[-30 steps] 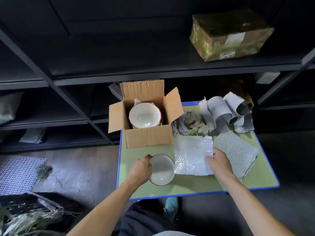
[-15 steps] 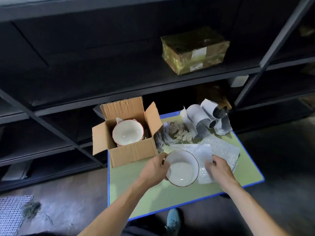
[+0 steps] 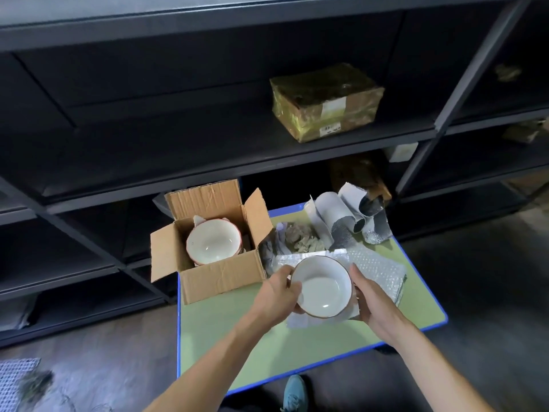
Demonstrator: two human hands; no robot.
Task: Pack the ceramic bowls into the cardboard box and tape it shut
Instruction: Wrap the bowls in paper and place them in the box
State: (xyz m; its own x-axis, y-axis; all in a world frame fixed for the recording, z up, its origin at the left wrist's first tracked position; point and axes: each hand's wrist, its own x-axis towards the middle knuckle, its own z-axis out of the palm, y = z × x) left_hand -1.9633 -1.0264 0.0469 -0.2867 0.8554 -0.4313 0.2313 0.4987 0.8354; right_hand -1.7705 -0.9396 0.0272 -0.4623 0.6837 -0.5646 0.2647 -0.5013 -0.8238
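You find no text you can read here. At one o'clock, the tape-wrapped brown cardboard parcel (image 3: 300, 93) on the dark metal shelf (image 3: 208, 150) carries two white stickers. The larger pale sticker (image 3: 334, 106) looks blank, and the smaller sticker (image 3: 329, 129) at six o'clock from it shows barcode-like marks, too blurred to make out.

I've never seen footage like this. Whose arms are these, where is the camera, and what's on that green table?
No machine here: these are a person's bare arms, filmed by one wide-angle camera worn on the head, looking down. The left hand grips the rim of a white bowl and the right hand cups its other side, over a wrapping sheet. On the green table stands an open cardboard box with another bowl inside, beside bubble wrap and curled grey sheets.
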